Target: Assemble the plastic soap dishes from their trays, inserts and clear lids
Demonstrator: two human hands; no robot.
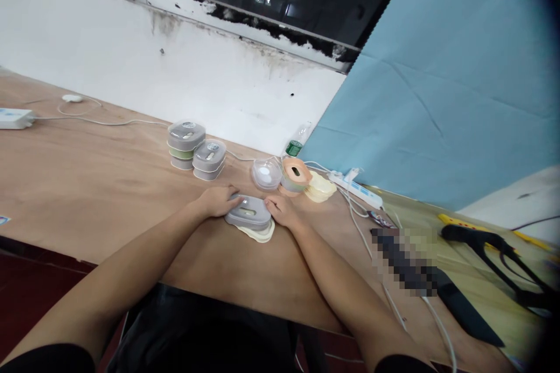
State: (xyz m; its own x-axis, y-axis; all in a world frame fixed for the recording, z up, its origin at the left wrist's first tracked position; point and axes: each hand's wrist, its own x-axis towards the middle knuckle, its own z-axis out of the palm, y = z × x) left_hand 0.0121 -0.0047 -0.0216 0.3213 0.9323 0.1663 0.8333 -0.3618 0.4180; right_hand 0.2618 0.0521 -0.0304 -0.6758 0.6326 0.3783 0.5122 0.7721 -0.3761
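A grey lidded container (249,214) rests on a cream lid or base (262,234) near the middle of the wooden table (87,180). My left hand (217,200) grips the container's left edge. My right hand (282,211) grips its right edge. Behind it stand two stacks of grey and green containers (186,143) (209,159). To their right are a clear round container (266,173), an orange-lidded container (296,175) and a pile of cream lids (320,187).
A white power strip (356,187) with cables lies at the right, a white adapter (15,118) with a cord at far left. A green-capped bottle (296,143) leans by the wall. A black stand (490,247) and a blue sheet (437,87) are to the right.
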